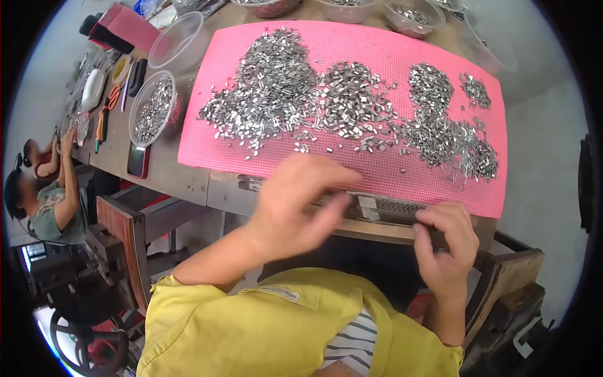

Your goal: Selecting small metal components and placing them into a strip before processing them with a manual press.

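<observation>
A long narrow metal holder lies along the near edge of the table, with small metal pieces lined up in its right part. My right hand is at its right end, forefinger curled over it and thumb just below. Over the holder's middle, my left hand is smeared by motion; its thumb and forefinger are apart with nothing visible between them. Beyond both hands, a pink mesh mat bears loose heaps of small shiny metal pieces: a large heap, a middle heap and a right heap.
A clear tub of metal pieces and a phone stand left of the mat. Behind the tub are an empty clear tub, orange-handled scissors and a pink box. More tubs line the far edge. Two people sit far left.
</observation>
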Tool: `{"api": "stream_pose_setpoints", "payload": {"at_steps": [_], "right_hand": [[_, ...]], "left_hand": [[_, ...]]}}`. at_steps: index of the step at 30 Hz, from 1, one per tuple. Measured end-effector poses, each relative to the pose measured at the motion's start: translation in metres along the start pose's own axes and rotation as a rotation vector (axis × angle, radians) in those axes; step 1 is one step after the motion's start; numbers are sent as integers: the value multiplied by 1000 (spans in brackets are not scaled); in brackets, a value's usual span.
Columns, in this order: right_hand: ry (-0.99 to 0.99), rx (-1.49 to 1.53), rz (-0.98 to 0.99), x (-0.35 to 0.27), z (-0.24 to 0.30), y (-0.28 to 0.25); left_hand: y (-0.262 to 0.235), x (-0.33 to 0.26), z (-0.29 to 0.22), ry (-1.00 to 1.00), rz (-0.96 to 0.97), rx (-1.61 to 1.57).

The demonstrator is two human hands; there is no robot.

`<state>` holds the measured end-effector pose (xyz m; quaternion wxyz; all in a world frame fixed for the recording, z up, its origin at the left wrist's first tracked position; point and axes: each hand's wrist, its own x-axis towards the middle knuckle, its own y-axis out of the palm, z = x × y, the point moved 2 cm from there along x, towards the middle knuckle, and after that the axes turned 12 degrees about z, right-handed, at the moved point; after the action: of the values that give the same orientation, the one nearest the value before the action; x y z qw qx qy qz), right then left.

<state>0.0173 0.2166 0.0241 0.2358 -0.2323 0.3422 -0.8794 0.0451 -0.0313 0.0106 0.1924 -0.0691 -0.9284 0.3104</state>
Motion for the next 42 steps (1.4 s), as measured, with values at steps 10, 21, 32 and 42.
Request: {"api": "stream_pose_setpoints", "payload": {"at_steps": [10,21,32,42], "right_hand": [[-730,1055,465,80,97,-4],[-459,-224,299,127,39,76],[-357,-448,331,139,45,87],[-544,-486,559,160,51,90]], "left_hand": [[-70,-59,44,-262,-235,127],[-82,-62,60,-284,-211,165],[-87,-69,73,-359,-160,-1],[-87,-65,73,-339,-146,86]]}}
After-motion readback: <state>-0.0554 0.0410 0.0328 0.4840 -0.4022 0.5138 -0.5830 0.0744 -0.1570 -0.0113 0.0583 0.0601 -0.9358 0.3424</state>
